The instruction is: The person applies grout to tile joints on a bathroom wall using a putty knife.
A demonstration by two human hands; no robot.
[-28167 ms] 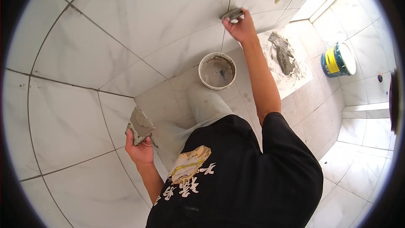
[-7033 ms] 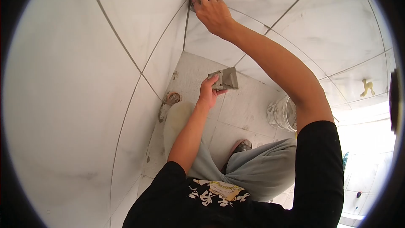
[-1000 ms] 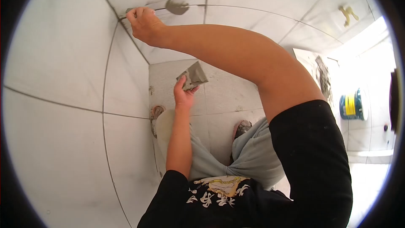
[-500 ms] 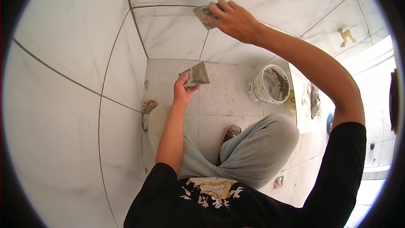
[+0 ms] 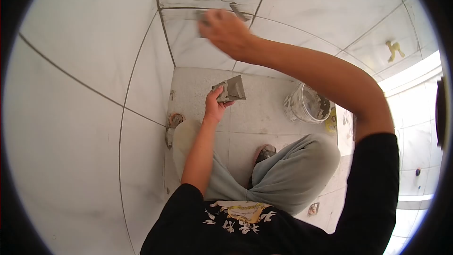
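Observation:
My left hand (image 5: 215,106) grips a small flat scraper (image 5: 235,88) smeared with grey grout, holding it above the floor near the foot of the wall. My right hand (image 5: 227,32) is raised against the tiled back wall and blurred by motion. Its fingers are closed on a grey, grout-covered scraper (image 5: 203,29), mostly hidden behind them. Just right of that hand, a fresh smear of grout (image 5: 240,12) crosses the dark horizontal joint (image 5: 184,8) between marbled white tiles. Fainter grey marks lie above the joint.
A white bucket (image 5: 293,104) with grey grout inside stands on the floor to the right, partly behind my right forearm. A yellow tap (image 5: 394,50) sticks out of the wall at right. The left tiled wall (image 5: 75,127) rises close to my left side.
My right hand has swept left and slightly down along the wall joint with its scraper, leaving a grout smear behind. The whole view has shifted a little; my left hand keeps its scraper.

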